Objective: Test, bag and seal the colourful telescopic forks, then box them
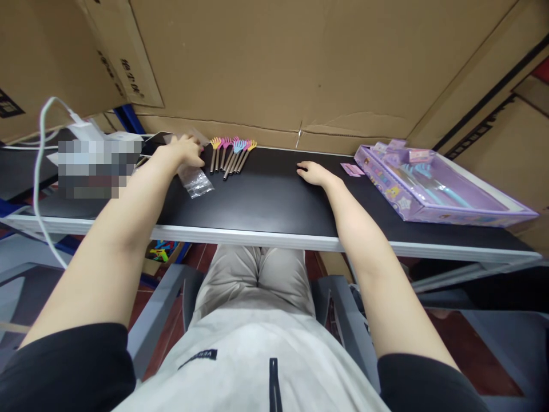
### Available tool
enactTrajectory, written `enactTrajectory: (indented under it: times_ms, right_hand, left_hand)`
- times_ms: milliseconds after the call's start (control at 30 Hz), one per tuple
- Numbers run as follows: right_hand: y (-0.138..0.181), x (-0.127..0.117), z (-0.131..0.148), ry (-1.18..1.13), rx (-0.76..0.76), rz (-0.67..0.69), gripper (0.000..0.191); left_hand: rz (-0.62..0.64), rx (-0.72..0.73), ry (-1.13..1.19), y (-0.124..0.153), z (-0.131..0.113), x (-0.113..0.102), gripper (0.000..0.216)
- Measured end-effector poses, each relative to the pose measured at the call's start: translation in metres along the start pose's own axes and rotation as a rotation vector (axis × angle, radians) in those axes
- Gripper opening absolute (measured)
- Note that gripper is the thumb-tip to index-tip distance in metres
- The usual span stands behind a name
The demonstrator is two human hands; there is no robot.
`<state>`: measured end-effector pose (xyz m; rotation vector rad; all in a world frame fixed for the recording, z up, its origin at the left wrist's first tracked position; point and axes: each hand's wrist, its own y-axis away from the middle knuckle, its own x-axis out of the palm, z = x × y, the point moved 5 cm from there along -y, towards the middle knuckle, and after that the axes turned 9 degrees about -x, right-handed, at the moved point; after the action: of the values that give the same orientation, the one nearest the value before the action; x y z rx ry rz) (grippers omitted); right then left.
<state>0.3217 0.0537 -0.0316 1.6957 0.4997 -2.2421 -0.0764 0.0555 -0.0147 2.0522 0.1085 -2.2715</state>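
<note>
My left hand (185,151) reaches to the back left of the black table (266,200), fingers curled on a clear plastic bag (196,181) that lies under and in front of it. Just right of that hand lies a row of several small sticks (231,153) with pink, blue and yellow hand-shaped tips. My right hand (312,172) rests flat on the table's middle, palm down, fingers stretched toward the left, holding nothing. A small pink card (352,169) lies just to its right.
A purple toy box (429,186) with a clear front lies on the table's right end. Cardboard sheets (300,63) stand along the back. A white charger and cable (47,131) sit at the left. My lap and a grey chair frame (163,309) are below the table edge.
</note>
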Motion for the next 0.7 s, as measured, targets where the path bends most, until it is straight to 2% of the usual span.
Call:
enactTrajectory:
  times_ms: [333, 500, 700]
  right_hand:
    - [0.0005, 0.0000, 0.0012, 0.018, 0.001, 0.014, 0.053]
    - [0.0015, -0.0008, 0.0033, 0.020, 0.008, 0.014, 0.052]
    - [0.0006, -0.0003, 0.0009, 0.005, 0.009, 0.002, 0.052]
  left_hand:
    - [0.053, 0.012, -0.027, -0.0058, 0.0024, -0.0056, 0.084]
    - [0.022, 0.022, -0.209, -0.0072, 0.0020, -0.0035, 0.079]
    - [0.003, 0.008, -0.175, -0.0052, 0.0023, -0.0055, 0.073]
